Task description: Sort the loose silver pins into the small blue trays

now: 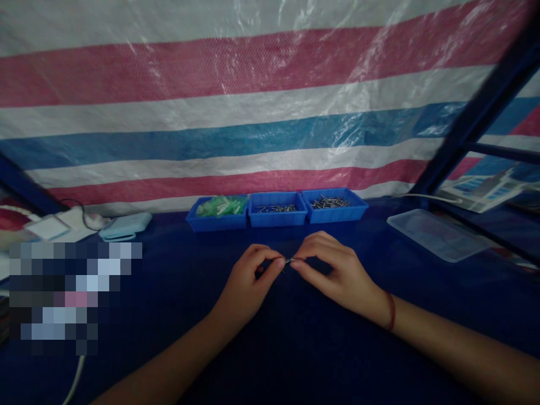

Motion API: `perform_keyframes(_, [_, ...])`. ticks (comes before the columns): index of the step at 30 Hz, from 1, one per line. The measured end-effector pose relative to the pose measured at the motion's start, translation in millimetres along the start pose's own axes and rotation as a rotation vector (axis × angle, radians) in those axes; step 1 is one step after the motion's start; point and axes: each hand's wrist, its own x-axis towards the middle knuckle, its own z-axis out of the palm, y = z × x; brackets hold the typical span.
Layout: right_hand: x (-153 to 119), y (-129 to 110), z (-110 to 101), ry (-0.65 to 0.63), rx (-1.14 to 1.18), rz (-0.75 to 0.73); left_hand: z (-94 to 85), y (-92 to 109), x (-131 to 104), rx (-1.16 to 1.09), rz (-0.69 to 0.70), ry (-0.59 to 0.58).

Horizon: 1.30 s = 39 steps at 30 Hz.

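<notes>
My left hand (252, 278) and my right hand (333, 273) meet in front of the bins, fingertips close together. Between them is a small, thin metal piece (288, 260), pinched at its two ends by thumb and forefinger of each hand. It is too small to tell its exact kind. Just beyond the hands stand three blue plastic bins in a row. The left bin (217, 223) holds green-and-clear plastic packets. In the middle bin (277, 218) lie a few thin metal pieces, and the right bin (340, 214) has a bigger heap of them.
A clear plastic lid (439, 233) lies at the right on the dark blue surface (291, 349). At the left are a light blue case (125, 226), white items and a cable (76, 377). A striped tarp (253, 135) hangs behind, with a blue frame post (459, 121) at the right.
</notes>
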Motion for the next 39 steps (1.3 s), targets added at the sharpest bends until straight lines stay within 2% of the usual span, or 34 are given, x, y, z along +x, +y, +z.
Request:
perform_keyframes(3, [7,5,-12,-0.006,-0.128,-0.047,-0.1,2,-1,0.054,-0.004,0.011])
perform_keyframes(6, [17,30,-28,0.222,-0.316,-0.012,-0.9,1,0,0.132,0.015,0.032])
perform_keyframes(8, [22,55,-38,0.375,-0.450,0.078,-1.4,-2,2,0.200,0.037,0.009])
perform_keyframes(11, [21,90,-43,0.357,-0.640,0.192,-2.2,-6,4,0.306,0.058,-0.026])
perform_keyframes(14, [14,103,-38,0.339,-0.740,0.244,-3.5,-10,6,0.420,0.107,-0.067])
perform_keyframes(17, [11,94,-30,0.293,-0.690,0.189,-5.5,-13,7,0.544,0.150,-0.144])
perform_keyframes(20, [9,78,-23,0.207,-0.600,0.098,-7.6,-16,8,0.572,0.146,-0.191])
perform_keyframes(25, [4,52,-9,0.059,-0.456,0.073,-10.3,-15,12,0.516,0.111,-0.196])
perform_keyframes(30, [0,36,2,-0.045,-0.324,0.072,-9.3,-15,12,0.485,0.104,-0.202])
perform_keyframes(39, [0,33,2,-0.056,-0.240,0.087,-8.8,-10,8,0.546,0.078,-0.217])
